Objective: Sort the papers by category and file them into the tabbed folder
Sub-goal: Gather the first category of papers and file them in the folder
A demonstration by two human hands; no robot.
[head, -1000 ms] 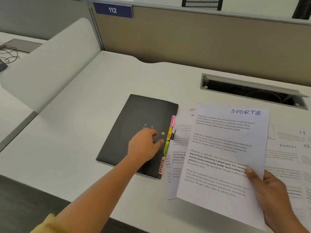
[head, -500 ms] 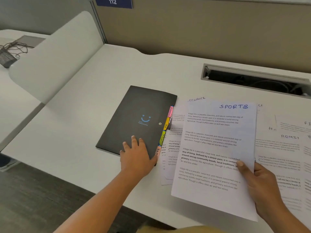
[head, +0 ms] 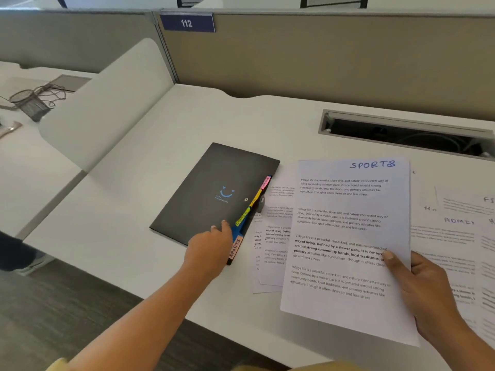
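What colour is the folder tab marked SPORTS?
Peach-pink with dark lettering; the SPORTS tab is the nearest one on the black card folder, seen in the head view.

White surface backs onto a tan partition bearing a blue plate marked 112. Open cable slot at rear right. Rounded white divider at left; beyond it, a dark mesh cup beside a tangled cord. Grey floor below.

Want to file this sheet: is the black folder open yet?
Barely. The black folder lies nearly flat; its cover is raised only at the near tab corner, where the left hand lifts it.
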